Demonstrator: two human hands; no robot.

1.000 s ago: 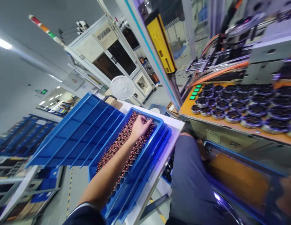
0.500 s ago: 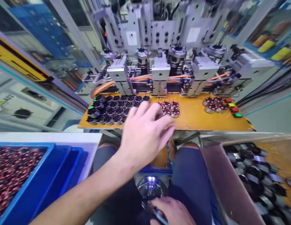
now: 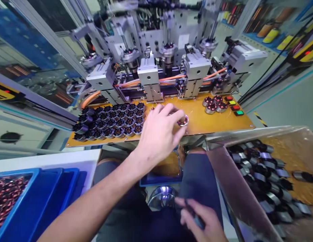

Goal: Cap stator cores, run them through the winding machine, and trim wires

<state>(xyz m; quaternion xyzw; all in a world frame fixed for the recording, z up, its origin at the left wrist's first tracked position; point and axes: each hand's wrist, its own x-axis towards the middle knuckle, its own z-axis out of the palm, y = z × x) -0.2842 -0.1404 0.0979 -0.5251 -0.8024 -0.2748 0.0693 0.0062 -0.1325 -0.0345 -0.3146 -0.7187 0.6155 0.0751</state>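
My left hand [image 3: 160,132] reaches over the front middle of the orange work board [image 3: 194,123]. Its bent fingers and thumb close on a copper-wound motor stator [image 3: 182,121]. Other stators in that group are mostly covered by the hand. To its left stand rows of stators with black tops and silver sides [image 3: 118,122], some stacked at the far left. Low over my lap, my right hand [image 3: 205,216] grips a small tool like pliers [image 3: 194,213], dark and smeared by motion.
A winding machine [image 3: 148,75] stands behind the board. Several wound stators [image 3: 214,105] sit near coloured buttons [image 3: 236,107]. At left are stacked blue trays [image 3: 49,191] with reddish parts. A box [image 3: 237,174] at right holds silver and black pieces. A metal bowl [image 3: 161,196] is below.
The view has shifted, so the board appears further left. My left hand has come down onto a stator in the copper-wound group. My right hand has moved a little right with the tool.
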